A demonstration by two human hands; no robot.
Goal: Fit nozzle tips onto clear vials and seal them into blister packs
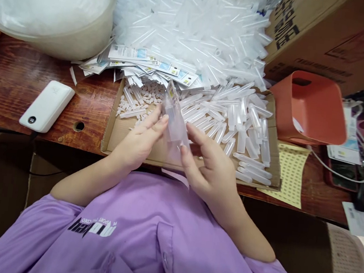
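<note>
Shirt: purple shirt (143,241) fills the bottom of the view, both forearms reaching out over it.
Left hand: left hand (140,138) has its fingers (157,122) nearly straight and close together, their tips pressed to the left side of a clear plastic sleeve (174,120).
Right hand: right hand (209,168) is half curled, its fingers (198,136) pinching the sleeve's lower right edge.
Sleeve position: held tilted between the two hands, above the near edge of the cardboard tray (116,135); something clear shows inside it, too blurred to name.
Tray contents: loose clear tubes (242,130) on the right, small white caps (140,101) on the left.
Behind: big heap of tubes (194,28), with printed labels (144,64) fanned at its foot.
Sides: white power bank (47,106) on the wooden table (7,77) to the left; orange bin (310,109) and yellow sticker sheet (291,173) to the right.
</note>
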